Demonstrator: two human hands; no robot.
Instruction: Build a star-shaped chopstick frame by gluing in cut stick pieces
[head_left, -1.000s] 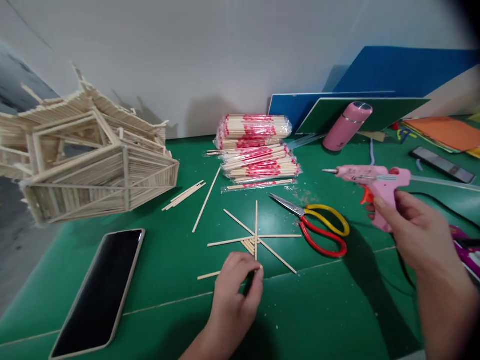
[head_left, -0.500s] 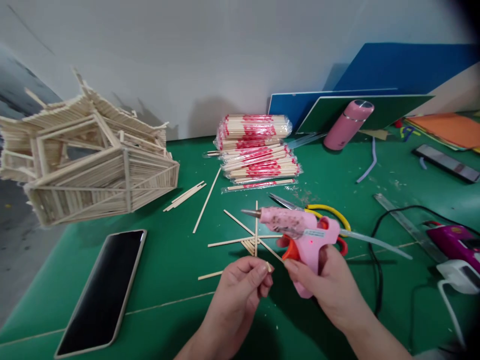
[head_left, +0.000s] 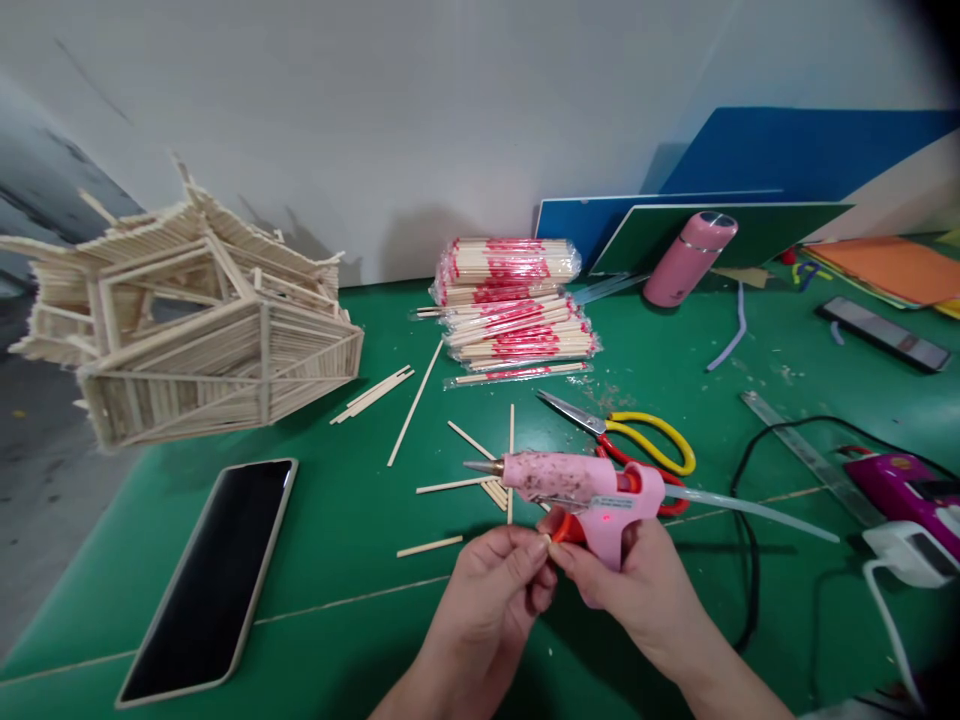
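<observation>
My right hand (head_left: pixel 651 590) is wrapped round a pink hot glue gun (head_left: pixel 559 476), its metal nozzle pointing left. A translucent glue stick (head_left: pixel 750 503) sticks out of the gun's back. Close beside it, my left hand (head_left: pixel 491 580) is closed in a pinch on a small piece of wooden stick (head_left: pixel 548 540), mostly hidden by the fingers. My right thumb meets the left fingertips at that piece. Under and beyond the gun lie several crossed wooden sticks (head_left: pixel 450 487). A short stick (head_left: pixel 429 547) lies left of my left hand.
A model building of sticks (head_left: pixel 262 360) stands at the left, behind a phone (head_left: pixel 210 585). Wrapped chopstick bundles (head_left: pixel 517 300) lie at the back. Scissors (head_left: pixel 585 412) lie beyond the gun. A pink bottle (head_left: pixel 690 260), ruler (head_left: pixel 810 455) and black cable (head_left: pixel 742 470) are at the right.
The glue gun has come lower and slightly left. My hands have drawn together, so the right thumb now meets the left fingertips. More of the scissors shows.
</observation>
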